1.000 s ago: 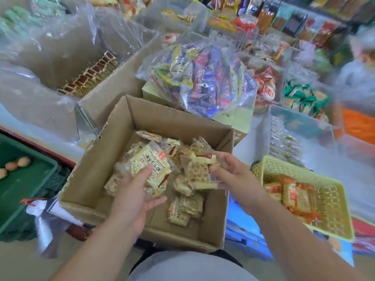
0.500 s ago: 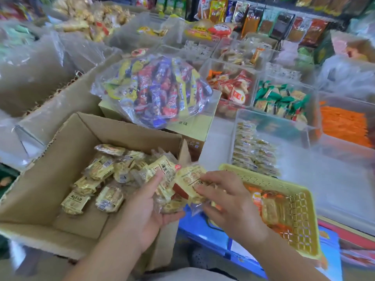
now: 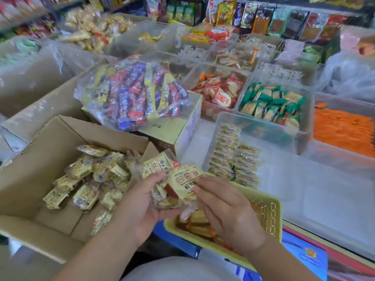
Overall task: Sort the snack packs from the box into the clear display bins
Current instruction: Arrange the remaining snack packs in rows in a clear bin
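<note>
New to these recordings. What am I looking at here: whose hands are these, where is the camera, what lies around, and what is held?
No machine: a person works with two bare hands. The picture comes from a head-worn camera looking forward and down. The left hand holds a handful of snack packs; the right hand pinches a single pack at its edge. Beside them the cardboard box holds more loose packs. Ahead to the right stands a clear bin with matching packs in rows. A yellow basket sits below the right hand, and a bag of mixed sweets rests on a pale carton behind the box.
</note>
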Demonstrator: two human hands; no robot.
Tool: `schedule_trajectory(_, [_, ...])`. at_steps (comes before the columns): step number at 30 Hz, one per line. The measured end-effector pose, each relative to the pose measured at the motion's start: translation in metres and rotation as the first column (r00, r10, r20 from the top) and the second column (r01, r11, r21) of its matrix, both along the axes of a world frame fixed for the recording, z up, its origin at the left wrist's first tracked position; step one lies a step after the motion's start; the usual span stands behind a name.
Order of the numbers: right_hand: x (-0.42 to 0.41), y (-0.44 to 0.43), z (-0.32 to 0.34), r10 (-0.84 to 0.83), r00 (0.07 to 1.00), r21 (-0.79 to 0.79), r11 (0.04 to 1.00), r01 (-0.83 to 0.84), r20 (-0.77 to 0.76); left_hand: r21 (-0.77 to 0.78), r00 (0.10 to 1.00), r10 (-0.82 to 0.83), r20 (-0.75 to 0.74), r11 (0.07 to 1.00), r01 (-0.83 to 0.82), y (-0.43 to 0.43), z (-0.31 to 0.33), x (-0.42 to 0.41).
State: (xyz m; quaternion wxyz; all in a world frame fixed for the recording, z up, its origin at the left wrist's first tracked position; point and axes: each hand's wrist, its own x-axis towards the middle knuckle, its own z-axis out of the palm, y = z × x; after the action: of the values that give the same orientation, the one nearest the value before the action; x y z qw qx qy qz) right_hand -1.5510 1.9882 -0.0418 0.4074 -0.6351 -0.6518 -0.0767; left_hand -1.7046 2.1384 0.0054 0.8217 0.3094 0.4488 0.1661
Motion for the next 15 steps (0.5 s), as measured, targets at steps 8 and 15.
schedule_trajectory(8, [0.069,-0.014,-0.019,-0.14,0.99,0.083,0.987,0.141,-0.011,-0.006,0.984,-0.15,-0.094,0.989,0.15,-0.003,-0.01,0.069])
schedule_trajectory(15, [0.13,-0.022,-0.03,-0.265,0.964,0.061,0.963,0.262,0.036,0.005,0.97,-0.17,-0.173,0.985,0.174,-0.003,-0.029,0.144])
